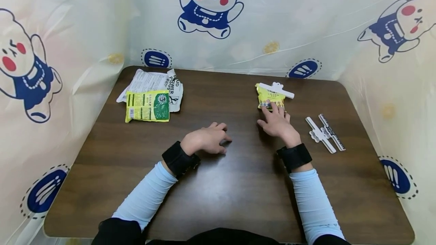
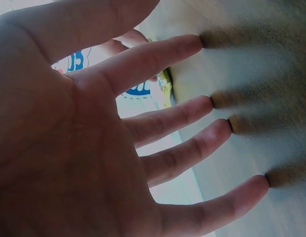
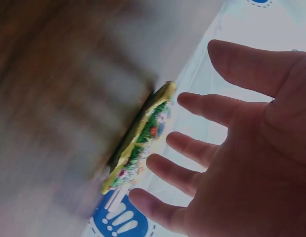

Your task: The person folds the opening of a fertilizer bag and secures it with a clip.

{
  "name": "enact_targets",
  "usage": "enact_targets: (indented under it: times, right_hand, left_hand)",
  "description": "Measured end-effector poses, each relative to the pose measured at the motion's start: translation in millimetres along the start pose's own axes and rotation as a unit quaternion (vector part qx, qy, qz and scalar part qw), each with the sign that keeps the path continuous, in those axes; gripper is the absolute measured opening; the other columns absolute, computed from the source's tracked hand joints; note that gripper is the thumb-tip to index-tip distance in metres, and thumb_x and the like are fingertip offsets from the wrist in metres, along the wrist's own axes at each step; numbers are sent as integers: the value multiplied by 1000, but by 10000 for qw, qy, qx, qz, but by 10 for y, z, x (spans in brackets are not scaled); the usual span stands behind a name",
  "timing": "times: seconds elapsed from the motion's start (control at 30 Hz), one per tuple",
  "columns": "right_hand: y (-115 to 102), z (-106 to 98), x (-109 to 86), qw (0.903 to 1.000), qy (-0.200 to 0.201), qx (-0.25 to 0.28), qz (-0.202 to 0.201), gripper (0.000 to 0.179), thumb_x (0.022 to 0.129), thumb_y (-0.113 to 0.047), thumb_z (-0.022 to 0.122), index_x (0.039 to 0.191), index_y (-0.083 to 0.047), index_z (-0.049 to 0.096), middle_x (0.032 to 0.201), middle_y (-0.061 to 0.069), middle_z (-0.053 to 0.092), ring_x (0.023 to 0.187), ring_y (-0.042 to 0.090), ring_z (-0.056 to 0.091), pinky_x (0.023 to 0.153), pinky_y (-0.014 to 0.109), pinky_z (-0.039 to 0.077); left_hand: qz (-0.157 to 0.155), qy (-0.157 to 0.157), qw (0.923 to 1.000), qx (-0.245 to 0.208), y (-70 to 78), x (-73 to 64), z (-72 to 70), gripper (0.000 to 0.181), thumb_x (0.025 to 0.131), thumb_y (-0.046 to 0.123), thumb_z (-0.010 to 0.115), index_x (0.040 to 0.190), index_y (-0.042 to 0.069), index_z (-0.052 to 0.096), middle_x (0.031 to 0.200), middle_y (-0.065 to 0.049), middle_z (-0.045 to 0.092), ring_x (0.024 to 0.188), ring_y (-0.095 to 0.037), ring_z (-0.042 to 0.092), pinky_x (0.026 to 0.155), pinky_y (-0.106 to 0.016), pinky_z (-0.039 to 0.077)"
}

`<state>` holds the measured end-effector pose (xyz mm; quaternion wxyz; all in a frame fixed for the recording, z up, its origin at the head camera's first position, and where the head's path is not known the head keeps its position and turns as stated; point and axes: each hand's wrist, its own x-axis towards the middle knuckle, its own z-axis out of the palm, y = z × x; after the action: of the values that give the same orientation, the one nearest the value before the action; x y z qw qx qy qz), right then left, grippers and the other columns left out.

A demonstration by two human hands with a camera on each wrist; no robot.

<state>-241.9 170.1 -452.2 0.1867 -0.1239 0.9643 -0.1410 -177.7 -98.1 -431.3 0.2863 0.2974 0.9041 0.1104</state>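
Note:
Spread over the middle of the table is my left hand (image 1: pixel 206 139), its fingertips down on the wood and nothing in its grasp. The left wrist view shows its palm (image 2: pixel 78 148) with the fingers stretched apart. A small yellow bag (image 1: pixel 265 96) lies farther back on the right, with a white sealing clip (image 1: pixel 279 89) across its far end. My right hand (image 1: pixel 276 124) is at the bag's near edge, fingers extended and apart. In the right wrist view the bag (image 3: pixel 143 140) stands just beyond the fingertips, and the hand grips nothing.
Two more white sealing clips, one smooth (image 1: pixel 320 134) and one toothed (image 1: pixel 332 133), lie right of my right hand. At the back left, a yellow-green packet (image 1: pixel 144 106) overlaps a white printed bag (image 1: pixel 150 80) and a white pouch (image 1: pixel 175 93). Patterned curtains (image 1: pixel 238 56) surround the table (image 1: pixel 218 207).

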Motion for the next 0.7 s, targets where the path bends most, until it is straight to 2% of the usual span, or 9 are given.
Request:
enact_targets:
  times: [0.37, 0.7]
  right_hand:
    - [58, 32, 33, 9998, -185, -26, 67, 67, 111, -33, 47, 166, -7, 19, 171, 31, 1, 152, 56, 2, 116, 80, 9]
    - [128, -44, 140, 9997, -231, -48, 78, 69, 111, -34, 45, 167, -6, 16, 171, 32, -4, 153, 57, -1, 117, 80, 7]
  left_hand:
    - [13, -50, 10000, -5, 19, -11, -7, 49, 102, 32, 67, 150, 24, 58, 163, -15, 37, 139, -36, 37, 105, -61, 45]
    - [-61, -125, 9999, 5, 17, 6, -27, 49, 103, 31, 66, 151, 24, 57, 164, -14, 36, 141, -36, 36, 109, -64, 42]
